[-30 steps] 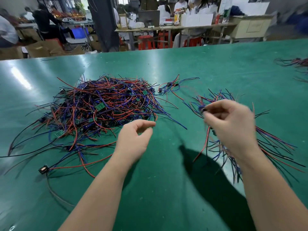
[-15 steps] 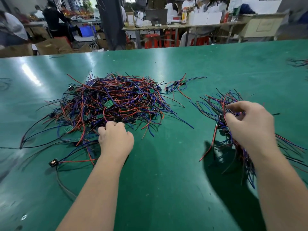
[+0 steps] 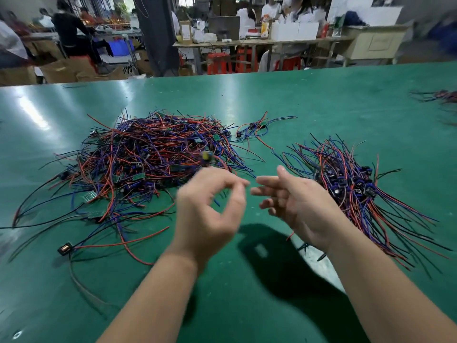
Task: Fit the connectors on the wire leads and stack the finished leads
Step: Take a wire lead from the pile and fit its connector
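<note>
Head view: your left hand (image 3: 207, 209) has come up off the tangled heap of red, blue and black wire leads (image 3: 153, 157), thumb and forefinger ringed. Too blurred to tell if a lead came with it. Just right of the heap, your right hand (image 3: 299, 206) has left the stack of finished leads (image 3: 351, 179), fingers slack, empty. Last lead looks stacked; next fit starting.

We can read no text, number or brand here. The small green boards (image 3: 138, 177) in the wire heap (image 3: 153, 154) show only blurred marks. The boxes (image 3: 294, 30) and bottle (image 3: 264, 27) behind are too small and soft.
</note>
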The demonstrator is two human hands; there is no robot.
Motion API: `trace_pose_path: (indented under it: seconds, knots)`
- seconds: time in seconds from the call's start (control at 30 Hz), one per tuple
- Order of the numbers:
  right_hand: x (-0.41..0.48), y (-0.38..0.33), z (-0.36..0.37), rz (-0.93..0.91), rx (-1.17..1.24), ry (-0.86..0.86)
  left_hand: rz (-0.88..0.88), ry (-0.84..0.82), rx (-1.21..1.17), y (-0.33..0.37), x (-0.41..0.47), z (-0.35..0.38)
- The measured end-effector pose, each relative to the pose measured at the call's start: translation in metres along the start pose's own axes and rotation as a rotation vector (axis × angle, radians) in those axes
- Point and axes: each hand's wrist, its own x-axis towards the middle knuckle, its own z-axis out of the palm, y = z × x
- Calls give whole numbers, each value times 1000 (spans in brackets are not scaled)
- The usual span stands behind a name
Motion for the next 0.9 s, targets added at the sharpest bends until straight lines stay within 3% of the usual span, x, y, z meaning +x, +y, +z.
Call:
trace_pose_path:
  seconds: [0.1, 0.2, 0.3, 0.43, 0.57, 0.63, 0.77, 0.9]
  knots:
    - [-1, 0, -2, 57, 105, -60, 95, -275, -98, 16, -16, 23]
    - [-4, -4, -6, 13, 77, -19, 71, -409, -206, 24, -26, 33]
    - [-1, -7, -10, -32, 158, -14, -192, -301, -430, 27, -26, 33]
    - [1, -10, -12, -86, 277, -59, -621, 109, -461, 17, -14, 32]
    - [-2, -8, -9, -69, 306, -167, -898, -2, -535, 4, -2, 27]
    - [-4, -5, -6, -54, 290, -223, -950, -32, -684, 4, 1, 26]
    - [-7, -2, 0, 6, 241, -293, -879, 54, -975, 3, 4, 24]
    - [-7, 1, 1, 85, 118, -236, -861, 103, -980, 0, 8, 17]
